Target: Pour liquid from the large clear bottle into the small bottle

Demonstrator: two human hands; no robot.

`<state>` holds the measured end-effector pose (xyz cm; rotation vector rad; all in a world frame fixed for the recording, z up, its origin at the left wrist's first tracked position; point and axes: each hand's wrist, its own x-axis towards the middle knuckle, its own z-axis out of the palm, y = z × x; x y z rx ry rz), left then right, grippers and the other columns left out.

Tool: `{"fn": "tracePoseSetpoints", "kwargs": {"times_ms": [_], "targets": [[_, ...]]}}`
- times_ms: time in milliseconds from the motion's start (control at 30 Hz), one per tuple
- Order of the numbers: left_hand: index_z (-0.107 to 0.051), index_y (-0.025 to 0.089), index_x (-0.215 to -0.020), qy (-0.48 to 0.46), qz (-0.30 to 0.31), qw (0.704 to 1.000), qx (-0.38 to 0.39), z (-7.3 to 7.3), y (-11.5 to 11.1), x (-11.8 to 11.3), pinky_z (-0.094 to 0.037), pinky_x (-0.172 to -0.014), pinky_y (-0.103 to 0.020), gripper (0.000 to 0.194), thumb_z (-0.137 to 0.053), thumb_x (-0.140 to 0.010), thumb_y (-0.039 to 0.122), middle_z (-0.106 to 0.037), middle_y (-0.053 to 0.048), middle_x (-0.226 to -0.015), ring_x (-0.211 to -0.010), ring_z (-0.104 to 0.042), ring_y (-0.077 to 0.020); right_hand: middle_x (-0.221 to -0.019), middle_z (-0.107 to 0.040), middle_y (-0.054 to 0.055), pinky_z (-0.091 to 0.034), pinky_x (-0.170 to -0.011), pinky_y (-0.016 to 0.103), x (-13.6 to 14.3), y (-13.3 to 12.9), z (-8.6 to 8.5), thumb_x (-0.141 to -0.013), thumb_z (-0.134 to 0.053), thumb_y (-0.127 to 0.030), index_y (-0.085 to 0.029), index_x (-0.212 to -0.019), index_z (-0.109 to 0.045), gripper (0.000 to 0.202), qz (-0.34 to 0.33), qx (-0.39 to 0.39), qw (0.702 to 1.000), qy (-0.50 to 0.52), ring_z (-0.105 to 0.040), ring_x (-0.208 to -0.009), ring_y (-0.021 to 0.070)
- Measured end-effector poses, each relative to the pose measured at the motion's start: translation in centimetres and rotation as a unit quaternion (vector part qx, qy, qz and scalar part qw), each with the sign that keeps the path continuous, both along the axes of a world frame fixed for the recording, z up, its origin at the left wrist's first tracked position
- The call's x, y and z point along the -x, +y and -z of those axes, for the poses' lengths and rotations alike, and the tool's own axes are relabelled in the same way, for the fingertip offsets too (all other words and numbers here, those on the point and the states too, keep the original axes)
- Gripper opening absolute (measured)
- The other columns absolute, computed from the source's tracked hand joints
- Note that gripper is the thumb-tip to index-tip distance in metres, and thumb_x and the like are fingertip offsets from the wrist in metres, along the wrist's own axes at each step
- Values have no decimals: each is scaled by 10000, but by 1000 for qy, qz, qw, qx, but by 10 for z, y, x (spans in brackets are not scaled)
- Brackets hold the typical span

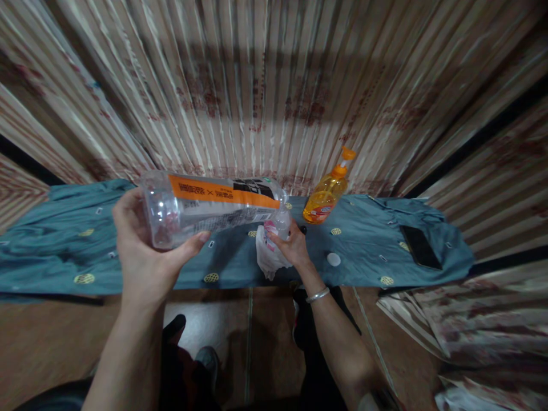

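My left hand [148, 245] is wrapped round the base end of a large transparent plastic bottle [214, 202] with an orange and grey label. The bottle lies almost level in the air, its neck tipped toward the right. Under that neck, my right hand [292, 242] grips a small transparent bottle [280, 224] with a pink print. Whether the two mouths touch, I cannot tell. A crumpled white plastic bag [269, 260] is just below the small bottle, against the cloth. No liquid can be made out in the large bottle.
A pump bottle [325, 197] of orange-yellow liquid stands behind my right hand. On the teal cloth [363, 251] are a white round cap [333, 260] and a black phone [420, 247] farther right. A striped curtain [257, 85] hangs behind; feet show on the floor below.
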<state>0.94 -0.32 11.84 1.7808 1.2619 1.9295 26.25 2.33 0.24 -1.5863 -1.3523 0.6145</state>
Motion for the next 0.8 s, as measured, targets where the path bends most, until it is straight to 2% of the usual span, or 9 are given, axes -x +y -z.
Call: {"fn": "tracePoseSetpoints", "kwargs": {"times_ms": [133,400,600,800], "targets": [[-534,248,-1268,-3,-5,1000,8,1,-1,0,-565,-925,-558,940,-926,-436,442,-592,-104,-1304,-1168,-618,-321,-1075,-754,61,-555,-823,330,0,0,0,-746,-781,-370,-218,-1214,-580,531,-3,-5,1000,-3,-724,-973,239],[-522,256,-1285,-3,6,1000,10,0,-2,-1,-551,-955,-533,926,-921,-463,403,-584,-101,-1339,-1202,-603,-312,-1049,-755,65,-552,-811,327,0,-1,-2,-751,-777,-371,-206,-1189,-582,507,-4,7,1000,-3,-724,-950,237],[-528,243,-1281,2,-2,1000,6,-2,-3,-1,-569,-920,-486,924,-923,-461,403,-598,-96,-1307,-1162,-621,-285,-1072,-753,67,-552,-828,332,-1,-1,-1,-752,-778,-385,-209,-1205,-577,526,-7,2,1000,-5,-722,-977,242],[-555,247,-1248,3,-7,1000,1,-4,-3,-3,-572,-906,-518,882,-913,-460,416,-620,-100,-1280,-1150,-630,-306,-1086,-753,64,-555,-848,339,-2,0,0,-750,-778,-374,-219,-1210,-574,527,-10,-7,1000,-8,-724,-981,243]]}}
